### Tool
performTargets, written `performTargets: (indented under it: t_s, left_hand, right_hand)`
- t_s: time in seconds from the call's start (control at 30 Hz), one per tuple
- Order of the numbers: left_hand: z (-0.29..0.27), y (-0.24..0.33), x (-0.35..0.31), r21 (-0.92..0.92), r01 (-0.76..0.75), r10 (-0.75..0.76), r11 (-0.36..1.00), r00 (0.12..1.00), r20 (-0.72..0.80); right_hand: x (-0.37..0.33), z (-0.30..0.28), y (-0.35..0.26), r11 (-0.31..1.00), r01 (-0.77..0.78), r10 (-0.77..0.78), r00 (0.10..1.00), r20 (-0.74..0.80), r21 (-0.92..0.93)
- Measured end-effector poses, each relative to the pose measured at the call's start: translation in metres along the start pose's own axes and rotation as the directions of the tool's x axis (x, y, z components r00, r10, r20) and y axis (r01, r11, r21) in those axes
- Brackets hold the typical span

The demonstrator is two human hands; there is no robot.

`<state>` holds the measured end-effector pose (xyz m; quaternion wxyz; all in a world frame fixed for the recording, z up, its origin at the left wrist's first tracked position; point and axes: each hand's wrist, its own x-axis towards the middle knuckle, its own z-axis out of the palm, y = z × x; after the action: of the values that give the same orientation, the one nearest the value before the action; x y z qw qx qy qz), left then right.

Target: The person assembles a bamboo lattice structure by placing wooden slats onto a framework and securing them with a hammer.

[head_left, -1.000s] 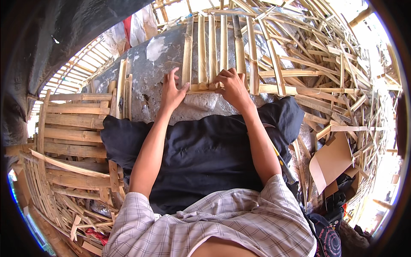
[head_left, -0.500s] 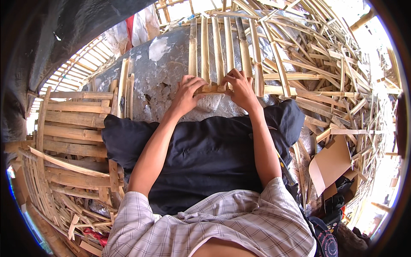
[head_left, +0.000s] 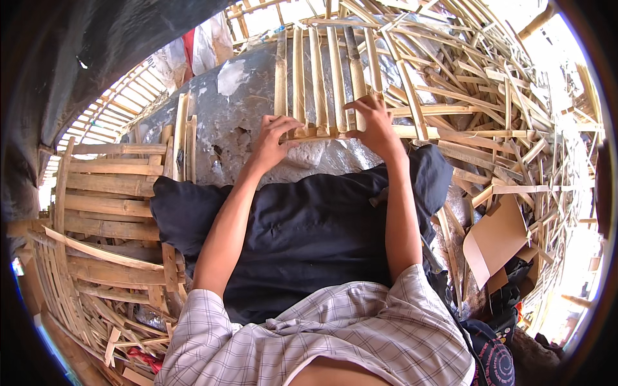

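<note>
Several pale bamboo slats [head_left: 318, 83] lie side by side, running away from me, with their near ends at a bamboo crosspiece [head_left: 317, 136]. My left hand [head_left: 270, 143] is at the left end of this crosspiece, fingertips above it and thumb below. Over the rightmost slats, my right hand [head_left: 376, 128] has its thumb and forefinger spread apart, the thumb beside the crosspiece. Its other fingers are bent and partly hidden. Beneath the near edge sits a pale grey block [head_left: 306, 156]. Black cloth [head_left: 309, 238] covers my lap.
A slatted bamboo panel [head_left: 112, 206] stands at my left. Loose bamboo strips [head_left: 489, 96] are piled at the far right. Folded brown cardboard [head_left: 496, 238] lies at my right, near a dark printed bag [head_left: 492, 354]. A grey sheet [head_left: 212, 109] extends under the slats.
My hands have moved apart along the crosspiece, the left slightly leftward and the right slightly rightward. My right thumb and forefinger have spread. The slats appear a little farther left in view.
</note>
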<state>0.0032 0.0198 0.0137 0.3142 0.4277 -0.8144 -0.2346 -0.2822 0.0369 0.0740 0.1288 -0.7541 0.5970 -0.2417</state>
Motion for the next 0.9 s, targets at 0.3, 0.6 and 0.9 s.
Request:
performTargets:
  t_s: [0.3,0.6,0.9]
  left_hand:
    - [0.003,-0.002,0.001,0.010,-0.030,0.030,1.000,1.000,-0.005]
    - [-0.005,-0.006,0.000,0.019,-0.030,0.031,0.999,0.999,-0.021]
    - [-0.013,-0.011,0.000,0.040,-0.015,0.015,0.999,1.000,0.004]
  right_hand:
    - [-0.014,-0.012,0.010,0.972,-0.139,0.161,0.981,0.104,-0.191]
    - [-0.017,-0.019,0.020,0.952,-0.259,0.269,0.962,0.047,-0.162]
    - [-0.025,-0.004,0.049,0.961,-0.254,0.254,0.967,-0.012,-0.107]
